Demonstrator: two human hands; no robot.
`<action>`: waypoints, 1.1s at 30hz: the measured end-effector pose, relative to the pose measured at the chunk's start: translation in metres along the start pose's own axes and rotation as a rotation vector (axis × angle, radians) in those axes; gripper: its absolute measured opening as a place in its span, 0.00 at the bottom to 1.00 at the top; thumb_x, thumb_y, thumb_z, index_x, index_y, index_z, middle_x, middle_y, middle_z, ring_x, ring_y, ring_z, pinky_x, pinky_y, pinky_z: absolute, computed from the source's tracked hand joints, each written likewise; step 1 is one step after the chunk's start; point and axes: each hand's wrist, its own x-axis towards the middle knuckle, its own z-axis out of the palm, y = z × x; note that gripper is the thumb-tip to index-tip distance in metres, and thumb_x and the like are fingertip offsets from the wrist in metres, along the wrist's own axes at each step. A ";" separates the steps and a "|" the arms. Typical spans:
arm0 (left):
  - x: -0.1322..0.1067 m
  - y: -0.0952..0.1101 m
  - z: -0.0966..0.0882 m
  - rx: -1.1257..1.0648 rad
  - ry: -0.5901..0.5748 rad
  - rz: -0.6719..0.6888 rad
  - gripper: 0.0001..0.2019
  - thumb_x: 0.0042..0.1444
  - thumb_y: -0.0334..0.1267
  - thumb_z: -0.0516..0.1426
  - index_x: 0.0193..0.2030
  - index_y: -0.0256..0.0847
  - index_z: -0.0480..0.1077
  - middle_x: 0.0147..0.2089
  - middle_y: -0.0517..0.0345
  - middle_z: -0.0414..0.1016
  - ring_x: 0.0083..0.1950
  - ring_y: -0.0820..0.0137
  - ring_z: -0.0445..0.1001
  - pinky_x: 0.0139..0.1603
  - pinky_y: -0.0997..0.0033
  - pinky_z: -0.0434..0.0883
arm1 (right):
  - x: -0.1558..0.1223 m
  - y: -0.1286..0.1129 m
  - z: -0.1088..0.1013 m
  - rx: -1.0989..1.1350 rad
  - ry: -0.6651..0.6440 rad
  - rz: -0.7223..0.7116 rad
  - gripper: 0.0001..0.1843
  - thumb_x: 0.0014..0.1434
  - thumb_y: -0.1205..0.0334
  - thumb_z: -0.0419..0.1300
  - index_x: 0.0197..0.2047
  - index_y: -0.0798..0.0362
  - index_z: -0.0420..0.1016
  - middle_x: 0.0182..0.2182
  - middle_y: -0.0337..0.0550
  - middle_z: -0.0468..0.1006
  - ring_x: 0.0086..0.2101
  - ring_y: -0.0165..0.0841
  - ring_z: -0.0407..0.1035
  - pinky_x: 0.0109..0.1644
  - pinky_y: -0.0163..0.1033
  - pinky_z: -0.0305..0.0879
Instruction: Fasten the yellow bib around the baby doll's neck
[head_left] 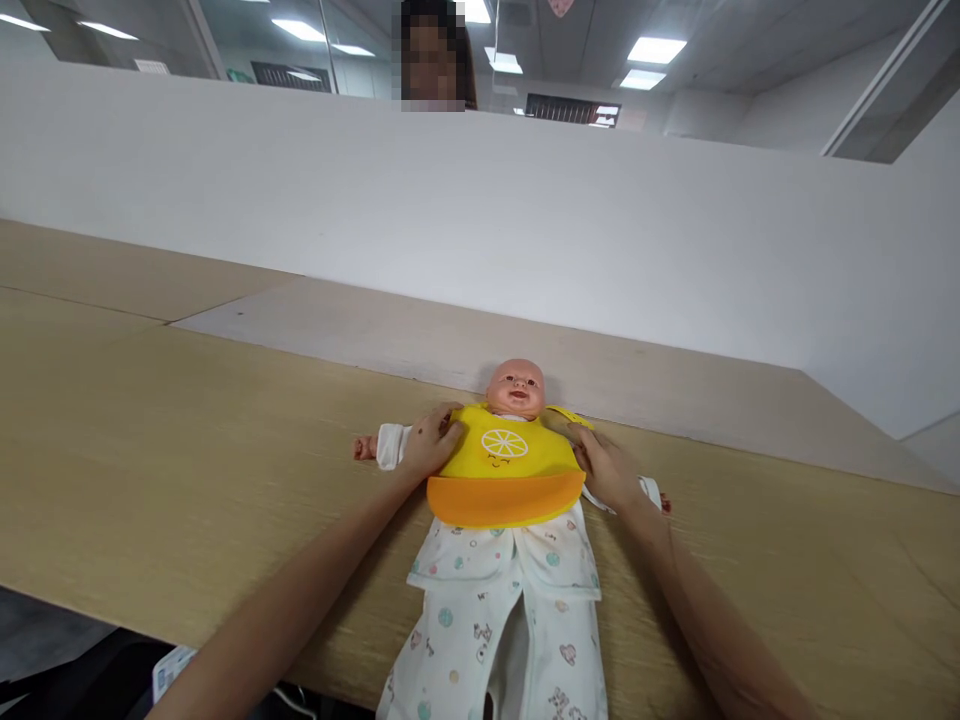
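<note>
On the near strip of a long wooden table, a baby doll is laid flat on its back, its head pointed away from the camera and its legs running off the lower edge of the view. It is dressed in a white suit printed with small coloured figures, and a yellow bib with a white citrus-slice mark and a darker orange catch pocket is spread over its chest. The left hand is placed at the bib's left edge, over the doll's shoulder, with the fingers bent onto the yellow material; whether the edge is pinched or only pressed cannot be told. The right hand is set against the opposite edge, its fingers stretched up toward the neck strap, which juts out beside the doll's neck; whether that strap is gripped cannot be told either. Both forearms are extended from the bottom of the view, one on each side of the doll's body. One small doll hand is seen sticking out from a white sleeve just beyond the left hand. Behind the table a white partition is raised, and the top of another person's head is seen above it, under lit ceiling panels.
</note>
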 end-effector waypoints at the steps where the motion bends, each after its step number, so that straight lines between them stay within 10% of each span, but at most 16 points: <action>1: 0.001 0.000 -0.001 -0.062 0.024 -0.018 0.17 0.53 0.40 0.50 0.48 0.41 0.70 0.48 0.53 0.75 0.45 0.66 0.73 0.51 0.67 0.68 | 0.000 0.000 -0.001 0.043 0.013 -0.026 0.25 0.63 0.64 0.41 0.62 0.58 0.59 0.50 0.53 0.72 0.48 0.39 0.68 0.51 0.42 0.62; 8: 0.000 0.014 -0.008 -0.405 0.045 -0.176 0.14 0.45 0.39 0.52 0.37 0.39 0.73 0.42 0.54 0.77 0.41 0.65 0.73 0.42 0.67 0.70 | 0.001 -0.006 -0.014 0.127 -0.037 -0.258 0.26 0.60 0.67 0.47 0.61 0.55 0.62 0.57 0.50 0.67 0.55 0.38 0.63 0.57 0.43 0.61; 19: -0.004 0.036 -0.020 -0.957 -0.064 -0.518 0.18 0.36 0.32 0.61 0.39 0.39 0.74 0.34 0.58 0.76 0.31 0.71 0.73 0.30 0.74 0.68 | 0.004 0.004 -0.013 0.416 0.018 -0.244 0.24 0.60 0.65 0.47 0.59 0.49 0.68 0.56 0.45 0.70 0.54 0.37 0.66 0.58 0.45 0.64; 25: -0.009 0.049 -0.017 -1.101 -0.061 -0.600 0.16 0.35 0.30 0.64 0.36 0.37 0.76 0.32 0.56 0.77 0.32 0.71 0.74 0.32 0.73 0.69 | 0.002 0.009 -0.022 0.659 0.078 -0.142 0.26 0.52 0.65 0.55 0.55 0.47 0.72 0.53 0.42 0.72 0.53 0.38 0.67 0.60 0.44 0.63; 33: -0.009 0.041 -0.009 -0.958 -0.126 -0.560 0.10 0.36 0.35 0.64 0.29 0.36 0.77 0.28 0.57 0.76 0.29 0.73 0.69 0.28 0.75 0.62 | -0.001 0.015 -0.027 1.209 -0.250 0.288 0.22 0.47 0.61 0.59 0.47 0.46 0.74 0.39 0.40 0.78 0.42 0.34 0.72 0.44 0.38 0.70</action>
